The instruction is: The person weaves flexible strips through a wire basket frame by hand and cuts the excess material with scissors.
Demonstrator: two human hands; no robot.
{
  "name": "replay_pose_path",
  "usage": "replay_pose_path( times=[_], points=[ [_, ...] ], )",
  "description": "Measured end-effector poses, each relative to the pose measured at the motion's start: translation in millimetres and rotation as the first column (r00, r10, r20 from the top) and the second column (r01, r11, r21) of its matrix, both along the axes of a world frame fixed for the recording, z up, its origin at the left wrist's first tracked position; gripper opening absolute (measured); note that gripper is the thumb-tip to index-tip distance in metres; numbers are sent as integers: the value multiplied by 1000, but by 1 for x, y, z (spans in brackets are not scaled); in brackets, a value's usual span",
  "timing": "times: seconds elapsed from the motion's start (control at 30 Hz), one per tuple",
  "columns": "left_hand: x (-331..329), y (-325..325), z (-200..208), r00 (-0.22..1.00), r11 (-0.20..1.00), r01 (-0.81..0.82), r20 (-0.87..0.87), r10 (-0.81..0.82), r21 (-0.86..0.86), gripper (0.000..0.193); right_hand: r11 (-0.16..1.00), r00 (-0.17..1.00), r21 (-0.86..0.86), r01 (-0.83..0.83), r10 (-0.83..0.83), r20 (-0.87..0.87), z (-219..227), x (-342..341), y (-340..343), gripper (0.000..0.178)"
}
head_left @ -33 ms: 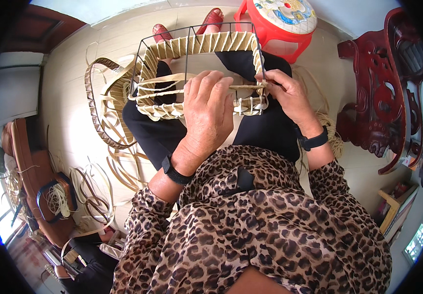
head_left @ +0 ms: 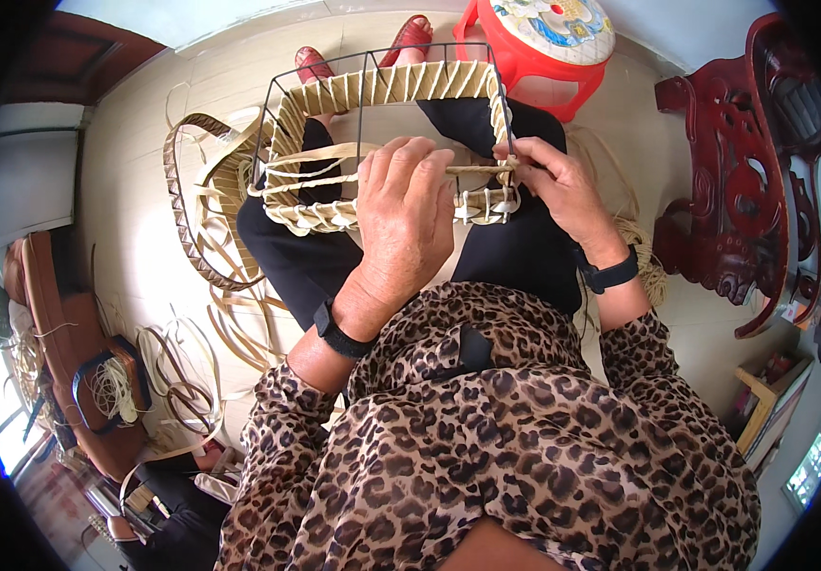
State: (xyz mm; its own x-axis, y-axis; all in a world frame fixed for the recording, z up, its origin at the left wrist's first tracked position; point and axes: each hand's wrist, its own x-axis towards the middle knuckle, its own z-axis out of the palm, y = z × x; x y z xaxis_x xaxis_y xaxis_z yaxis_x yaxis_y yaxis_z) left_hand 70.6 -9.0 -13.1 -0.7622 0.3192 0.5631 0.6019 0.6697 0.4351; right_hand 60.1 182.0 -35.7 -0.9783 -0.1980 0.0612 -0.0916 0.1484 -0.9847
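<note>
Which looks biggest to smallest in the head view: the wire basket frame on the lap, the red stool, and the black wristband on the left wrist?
1. Wire basket frame, partly wrapped in pale strips.
2. Red stool, partly cut off at the top edge and farther away, so its rank is less sure.
3. Black wristband, clearly smallest.

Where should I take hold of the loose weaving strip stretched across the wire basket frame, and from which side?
Probably grip the weaving strip on its free span between the left hand and the right hand. Come from above, pinching its flat faces: it lies nearly level across the wire basket frame and is thin and ribbon-like. The wrapped rim behind and the lap below block other approaches.
</note>
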Motion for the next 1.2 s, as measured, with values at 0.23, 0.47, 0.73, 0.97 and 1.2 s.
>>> replay_pose_path(
  times=[0.23, 0.47, 0.73, 0.97, 1.2],
  points=[
    [-11, 11, 11, 988, 989, 127, 102, -119, -80, 23, 989, 954, -25, -146, 147, 260, 3, -2, 6, 21],
    [-30, 11, 28, 710, 956, 290, 662, -240, 35, 17, 958, 954, 141, -248, 216, 209, 12, -5, 5, 13],
    [-47, 8, 48, 199, 936, 263, 936, -290, 234, 18, 876, 815, -5, -482, 450, 366, 24, -7, 10, 19],
    [-61, 17, 65, -97, 944, 258, 978, -185, 204, 21, 955, 905, -110, -277, 297, 305, 23, 5, 9, 21],
    [-69, 11, 51, -184, 909, 190, 923, -338, 371, 19, 975, 960, -222, 33, 31, 280, 31, 23, 8, 16]
  ],
)
